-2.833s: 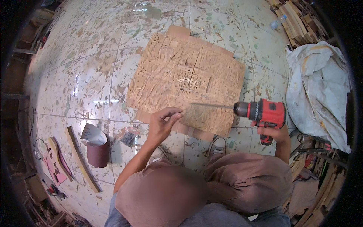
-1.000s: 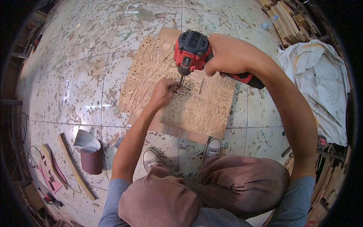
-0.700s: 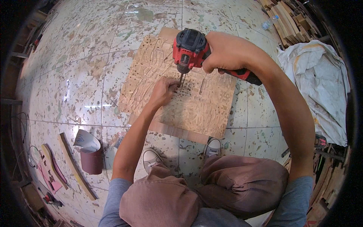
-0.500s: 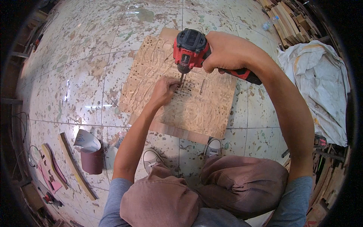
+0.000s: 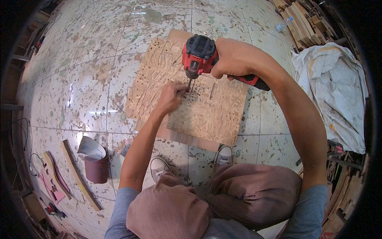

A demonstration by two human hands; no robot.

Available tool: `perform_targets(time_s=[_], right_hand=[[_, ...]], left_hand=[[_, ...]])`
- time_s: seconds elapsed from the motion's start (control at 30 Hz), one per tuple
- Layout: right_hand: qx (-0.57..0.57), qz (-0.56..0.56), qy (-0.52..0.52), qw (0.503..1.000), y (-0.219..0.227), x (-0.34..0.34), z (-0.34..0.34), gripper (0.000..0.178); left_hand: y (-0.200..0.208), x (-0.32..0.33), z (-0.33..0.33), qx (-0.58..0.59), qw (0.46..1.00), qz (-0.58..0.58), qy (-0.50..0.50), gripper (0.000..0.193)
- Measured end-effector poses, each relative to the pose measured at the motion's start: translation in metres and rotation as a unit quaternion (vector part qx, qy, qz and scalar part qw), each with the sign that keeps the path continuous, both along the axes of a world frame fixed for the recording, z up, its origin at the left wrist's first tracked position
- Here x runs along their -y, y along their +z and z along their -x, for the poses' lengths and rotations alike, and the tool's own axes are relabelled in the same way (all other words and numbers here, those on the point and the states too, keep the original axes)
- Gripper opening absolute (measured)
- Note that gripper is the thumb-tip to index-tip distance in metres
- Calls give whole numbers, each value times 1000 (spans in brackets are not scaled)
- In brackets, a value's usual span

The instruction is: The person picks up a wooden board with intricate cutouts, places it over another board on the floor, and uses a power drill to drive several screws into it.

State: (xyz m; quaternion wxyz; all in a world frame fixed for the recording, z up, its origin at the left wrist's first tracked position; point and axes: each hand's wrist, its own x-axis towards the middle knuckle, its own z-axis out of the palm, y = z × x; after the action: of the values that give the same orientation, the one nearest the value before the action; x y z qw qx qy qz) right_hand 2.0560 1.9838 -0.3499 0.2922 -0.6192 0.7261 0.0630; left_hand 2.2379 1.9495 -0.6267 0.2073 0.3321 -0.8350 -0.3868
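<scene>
My right hand [image 5: 234, 59] is wrapped round the handle of a red and black cordless drill [image 5: 200, 53], held over a carved wooden panel [image 5: 217, 115]. The drill's thin bit [image 5: 191, 86] points down among rows of small dark holes in the middle of the panel. Close beside the bit, my left hand [image 5: 172, 96] rests on the wood with its fingers pinched together. What those fingertips hold, if anything, is too small to make out. A brown board [image 5: 187, 139] shows under the panel's near edge.
To the left on the stained tile floor [image 5: 87, 71] lie a roll of sandpaper [image 5: 96, 171], a curved wood strip [image 5: 80, 175] and shaped templates [image 5: 55, 175]. A white sack [image 5: 332, 87] and stacked timber [image 5: 304, 26] stand at the right, near a plastic bottle [image 5: 280, 27].
The drill and my right hand have shifted slightly toward me and a little left. My left hand stays nearly in the same place, beside the bit.
</scene>
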Motion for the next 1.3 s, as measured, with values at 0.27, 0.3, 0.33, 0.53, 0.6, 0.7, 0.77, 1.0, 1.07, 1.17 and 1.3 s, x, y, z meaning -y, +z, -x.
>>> perform_targets(time_s=[0.27,0.3,0.33,0.53,0.6,0.7,0.77,1.0,1.07,1.17,1.3], right_hand=[[17,-15,23,999,0,-1,-9,21],[31,-4,32,999,-1,-3,-6,21],[45,6,42,998,-3,-4,-3,20],[32,27,36,998,-10,-12,9,27],[28,-4,18,999,-8,-7,2,31],[26,-13,24,999,-9,-2,2,36],[4,-25,36,999,-9,3,-1,39],[-13,-41,16,999,-9,9,-5,35],[-30,-39,26,998,-5,10,-8,35],[-30,-30,34,998,-8,11,-8,34],[-22,-25,47,998,-13,10,-1,33]], left_hand=[[-3,38,-26,-234,946,-101,198,24],[6,39,-26,-244,941,-114,204,24],[16,42,-27,-253,936,-126,212,24],[82,49,-11,-341,917,-152,141,33],[81,50,-8,-361,912,-164,108,33],[75,46,-3,-318,929,-159,100,28],[61,43,-3,-236,953,-136,132,26],[-3,25,-29,-143,963,-76,217,25],[-9,24,-33,-147,959,-67,232,24],[-13,25,-40,-137,964,-44,223,23],[-15,14,-34,-82,991,52,91,21]])
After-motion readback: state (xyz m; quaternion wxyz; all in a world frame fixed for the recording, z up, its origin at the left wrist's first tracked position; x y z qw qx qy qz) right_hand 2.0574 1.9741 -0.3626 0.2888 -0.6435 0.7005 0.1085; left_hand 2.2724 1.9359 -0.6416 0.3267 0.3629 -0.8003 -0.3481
